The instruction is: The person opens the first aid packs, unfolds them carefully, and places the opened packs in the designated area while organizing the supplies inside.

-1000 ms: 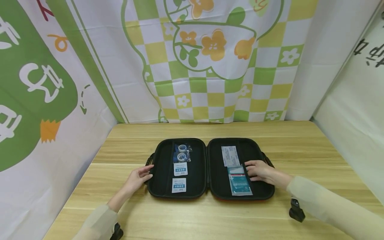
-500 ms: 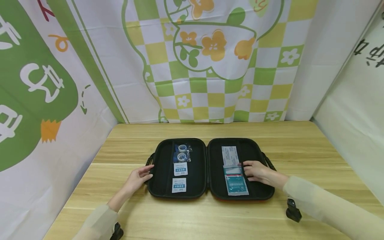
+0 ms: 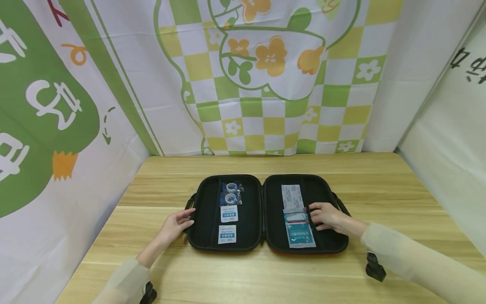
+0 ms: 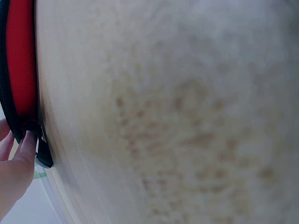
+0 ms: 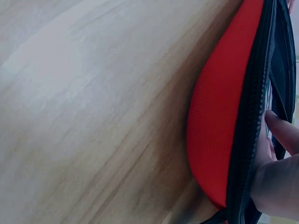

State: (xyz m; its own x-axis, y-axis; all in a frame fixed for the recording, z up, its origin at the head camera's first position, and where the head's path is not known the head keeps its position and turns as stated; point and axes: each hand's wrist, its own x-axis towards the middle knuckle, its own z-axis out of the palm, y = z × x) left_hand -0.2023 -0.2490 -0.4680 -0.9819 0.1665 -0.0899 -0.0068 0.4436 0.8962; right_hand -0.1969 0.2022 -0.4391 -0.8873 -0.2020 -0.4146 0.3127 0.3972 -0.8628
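Note:
A zip case (image 3: 245, 219), black inside and red outside, lies unfolded flat on the table. My left hand (image 3: 174, 226) grips its left edge beside the carry handle; in the left wrist view the fingers (image 4: 27, 145) meet the case's rim by the handle. Within the right half, my right hand (image 3: 329, 217) has its curled fingers at the upper right side of a teal packet (image 3: 300, 234), next to a black elastic band. The fingers partly hide the contact there. In the right wrist view, the thumb (image 5: 280, 128) is inside the rim. A white printed packet (image 3: 291, 196) lies above the teal one.
Two white tape rolls (image 3: 230, 192) in clear wrappers and two small white-and-blue sachets (image 3: 227, 234) sit along the left half's band. The wooden table (image 3: 243, 278) runs back to a patterned cloth (image 3: 250, 122).
The teal packet has shifted left, together with a small leftward move of my right hand. That hand has since come back slightly right, while the packet stays. My left hand keeps its place.

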